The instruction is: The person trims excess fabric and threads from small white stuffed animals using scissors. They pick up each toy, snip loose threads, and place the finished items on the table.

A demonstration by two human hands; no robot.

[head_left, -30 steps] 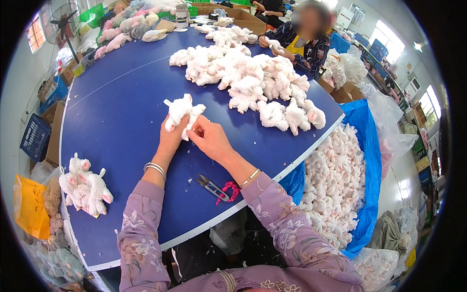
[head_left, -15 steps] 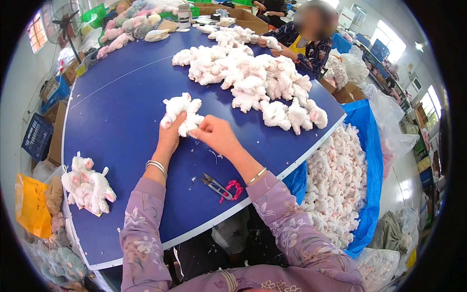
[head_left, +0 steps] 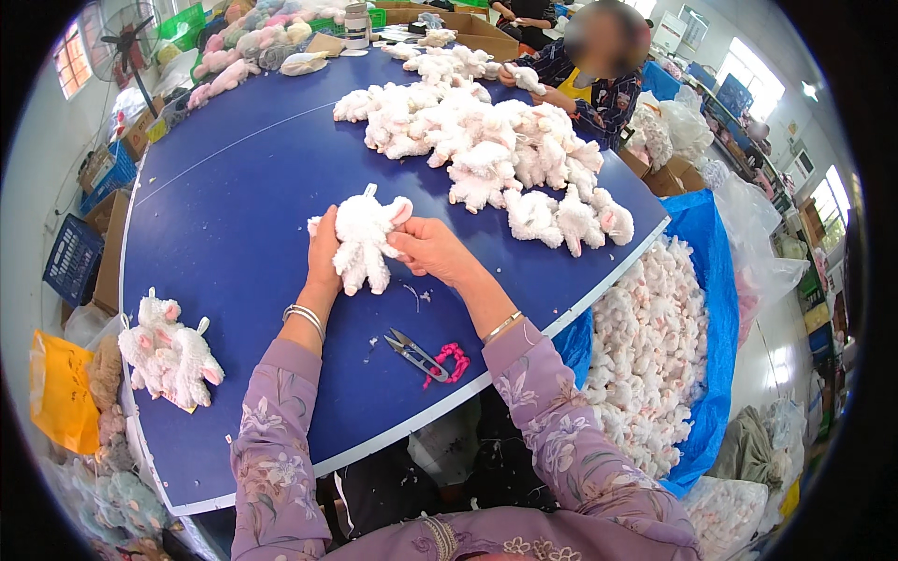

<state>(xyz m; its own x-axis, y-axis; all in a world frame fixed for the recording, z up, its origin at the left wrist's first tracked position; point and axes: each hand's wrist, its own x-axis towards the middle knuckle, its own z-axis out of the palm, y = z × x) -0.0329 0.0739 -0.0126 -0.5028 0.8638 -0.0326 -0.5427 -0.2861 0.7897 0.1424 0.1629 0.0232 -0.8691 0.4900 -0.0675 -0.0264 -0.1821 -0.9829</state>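
A fluffy white plush toy (head_left: 363, 234) with pink-lined ears and a small loop on top is held upright above the blue table (head_left: 234, 215). My left hand (head_left: 324, 251) grips its left side, fingers partly hidden behind it. On the other side my right hand (head_left: 432, 249) pinches the toy by its edge near an ear. Closer to me on the table lie small thread snips (head_left: 410, 351) with a pink braided cord (head_left: 452, 365) tied to them. Bits of white thread are scattered near the snips.
A heap of white plush toys (head_left: 477, 140) covers the far right of the table. Several more (head_left: 168, 353) lie at the left edge. A blue sack (head_left: 713, 374) full of them stands to the right. Across the table a co-worker (head_left: 599, 84) handles a white toy.
The plush toy has turned upright, its loop now on top and legs hanging down. My right hand has moved up and right from its lower part to its side.
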